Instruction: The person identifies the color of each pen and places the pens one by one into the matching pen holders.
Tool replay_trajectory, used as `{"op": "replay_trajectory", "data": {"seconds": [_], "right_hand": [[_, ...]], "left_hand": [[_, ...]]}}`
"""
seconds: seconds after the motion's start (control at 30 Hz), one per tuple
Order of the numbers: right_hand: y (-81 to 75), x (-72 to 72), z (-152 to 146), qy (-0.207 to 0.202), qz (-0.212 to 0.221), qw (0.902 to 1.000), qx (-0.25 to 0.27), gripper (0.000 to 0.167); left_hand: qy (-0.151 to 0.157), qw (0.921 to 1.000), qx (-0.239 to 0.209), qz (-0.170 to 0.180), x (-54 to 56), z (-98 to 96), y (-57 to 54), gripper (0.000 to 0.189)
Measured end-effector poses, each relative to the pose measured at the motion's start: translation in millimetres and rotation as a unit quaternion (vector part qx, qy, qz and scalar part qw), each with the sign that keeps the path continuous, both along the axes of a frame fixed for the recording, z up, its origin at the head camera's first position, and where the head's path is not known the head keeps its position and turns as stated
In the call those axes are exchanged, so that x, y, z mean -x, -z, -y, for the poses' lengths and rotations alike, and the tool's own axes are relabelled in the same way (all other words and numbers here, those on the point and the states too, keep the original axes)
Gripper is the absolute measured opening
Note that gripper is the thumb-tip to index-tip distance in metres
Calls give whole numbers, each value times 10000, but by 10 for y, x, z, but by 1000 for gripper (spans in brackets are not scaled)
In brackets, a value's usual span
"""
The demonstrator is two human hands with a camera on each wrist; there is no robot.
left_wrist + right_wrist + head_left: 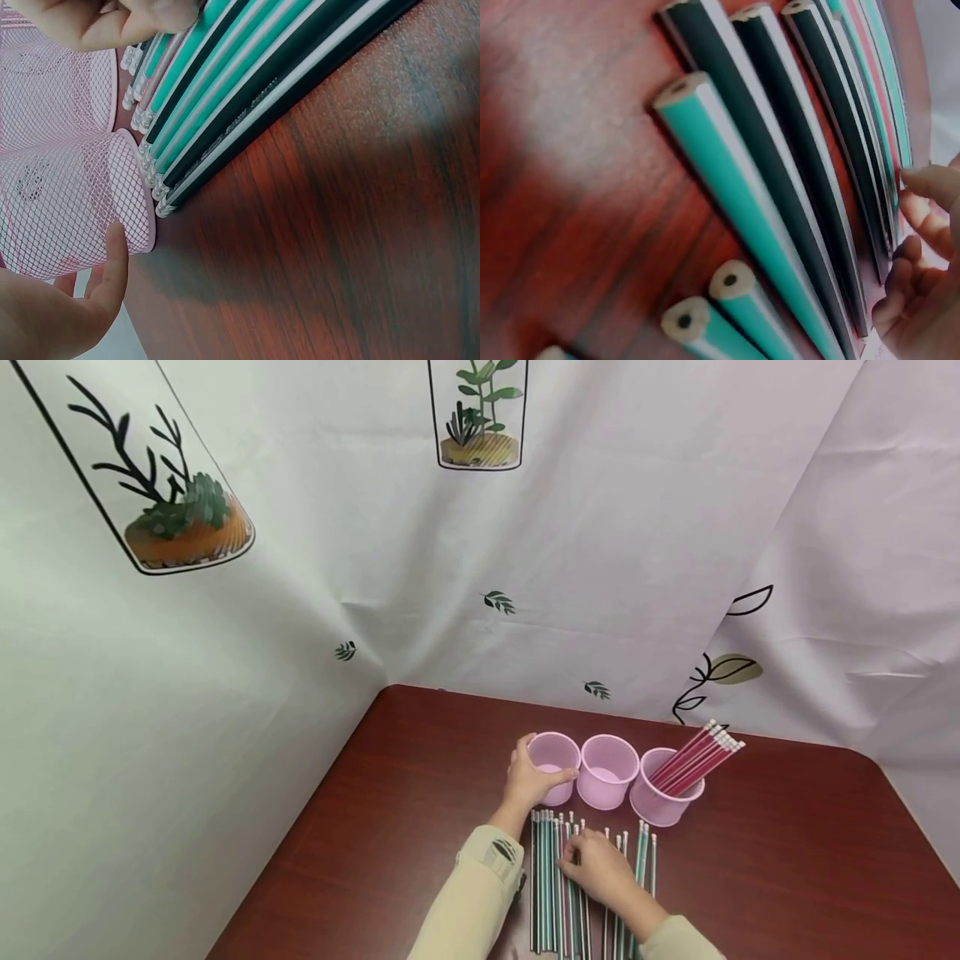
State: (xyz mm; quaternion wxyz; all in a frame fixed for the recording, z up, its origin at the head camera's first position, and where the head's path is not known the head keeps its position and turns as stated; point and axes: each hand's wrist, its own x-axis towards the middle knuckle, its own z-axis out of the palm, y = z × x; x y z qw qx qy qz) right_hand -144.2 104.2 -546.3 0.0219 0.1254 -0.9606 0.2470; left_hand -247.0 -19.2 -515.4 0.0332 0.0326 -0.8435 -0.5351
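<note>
My left hand (527, 783) grips the leftmost pink mesh cup (558, 795), thumb at its near side and fingers round its left side. No pencils show inside that cup. My right hand (606, 870) is over a row of green, black and a few red pencils (546, 885), lying with their white eraser ends toward the cups. Its fingers are bent and touch or nearly touch the pencils near a red one (875, 71). Whether they pinch one is hidden. Close to the right wrist camera, unsharpened ends of green pencils (735, 187) and black pencils (795, 165) show.
A second pink cup (602, 795) stands beside the held one. The third pink cup (660, 810), at the right, holds several red pencils (693, 762) leaning right. All stand on a dark reddish-brown table (397, 793), with a printed white curtain (585, 552) behind it.
</note>
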Motion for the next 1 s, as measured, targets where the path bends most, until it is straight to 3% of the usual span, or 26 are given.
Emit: {"op": "replay_trajectory", "data": {"seconds": [0.23, 0.4, 0.57, 0.83, 1.0], "right_hand": [[-41, 11, 34, 100, -162, 9993, -325, 24], [-95, 45, 67, 314, 162, 9961, -809, 21], [-121, 66, 88, 498, 430, 9912, -1151, 30], [-113, 68, 102, 627, 448, 9910, -1098, 31], [-140, 80, 87, 869, 423, 9926, -737, 30]], "left_hand": [[-14, 10000, 57, 9, 3, 2, -11, 99], [-6, 10000, 7, 49, 4, 1, -9, 99], [-9, 10000, 7, 76, 7, -5, -4, 99], [-37, 10000, 47, 69, 4, -10, -9, 99], [-48, 9999, 75, 71, 0, -11, -10, 99]]}}
